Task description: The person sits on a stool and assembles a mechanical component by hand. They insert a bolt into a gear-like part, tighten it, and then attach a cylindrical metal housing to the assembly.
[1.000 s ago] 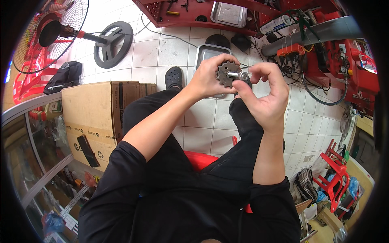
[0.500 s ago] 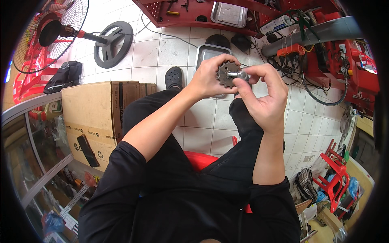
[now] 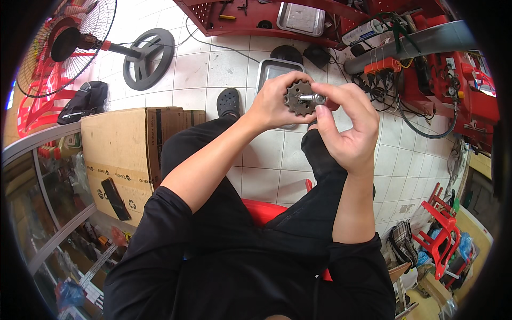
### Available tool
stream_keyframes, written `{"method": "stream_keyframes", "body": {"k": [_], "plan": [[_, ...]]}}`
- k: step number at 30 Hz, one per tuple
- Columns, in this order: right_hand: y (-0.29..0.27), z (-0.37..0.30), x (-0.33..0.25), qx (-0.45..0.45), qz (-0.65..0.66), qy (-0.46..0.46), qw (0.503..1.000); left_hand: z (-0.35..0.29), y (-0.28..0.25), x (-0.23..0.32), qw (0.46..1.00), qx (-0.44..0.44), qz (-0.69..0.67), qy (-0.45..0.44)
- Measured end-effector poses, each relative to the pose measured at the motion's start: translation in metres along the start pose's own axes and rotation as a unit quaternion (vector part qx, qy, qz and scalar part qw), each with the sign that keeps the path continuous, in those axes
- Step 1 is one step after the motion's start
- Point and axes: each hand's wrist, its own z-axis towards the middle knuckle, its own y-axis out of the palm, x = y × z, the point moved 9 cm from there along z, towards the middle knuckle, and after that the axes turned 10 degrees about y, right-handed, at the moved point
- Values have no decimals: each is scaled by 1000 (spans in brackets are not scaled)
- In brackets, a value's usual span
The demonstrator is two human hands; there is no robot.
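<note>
A dark toothed sprocket (image 3: 294, 105) is gripped by my left hand (image 3: 269, 104), whose fingers close around its far edge. Out of the sprocket's middle sticks a silver bolt (image 3: 318, 99), its head toward the right. My right hand (image 3: 349, 120) is beside the bolt head, index finger above and thumb below. These fingers are parted around the head and do not appear to pinch it. My left palm hides the back of the sprocket.
Past my hands a metal tray (image 3: 266, 72) lies on the tiled floor near a red workbench (image 3: 250, 25). Cardboard boxes (image 3: 114, 136) with a phone (image 3: 116, 198) on them stand at left, near a fan (image 3: 66, 44). Hoses and cables hang at right.
My right thumb and index finger have spread apart from the bolt head, which they were holding before. The sprocket and my left hand have hardly moved.
</note>
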Motion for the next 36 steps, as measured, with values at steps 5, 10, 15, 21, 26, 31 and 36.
{"method": "stream_keyframes", "body": {"k": [5,10,15,21,26,31,36], "plan": [[2,-4,6,-19,-29,0,999,-1,0,-2,1000,-4,-4,-3],[4,-2,8,-5,-2,16,1000,1,-2,3,999,8,24,30],[2,-1,5,-12,-1,6,1000,-1,1,-1,1000,1,-10,10],[4,-3,9,-3,-12,13,1000,-1,-1,0,1000,0,1,14],[1,0,3,-23,25,13,999,-1,0,-1,1000,1,6,5],[1,-2,8,2,2,10,1000,-2,0,-2,1000,-6,-2,5],[2,0,5,-21,14,18,1000,0,0,1,1000,0,12,-1]]}}
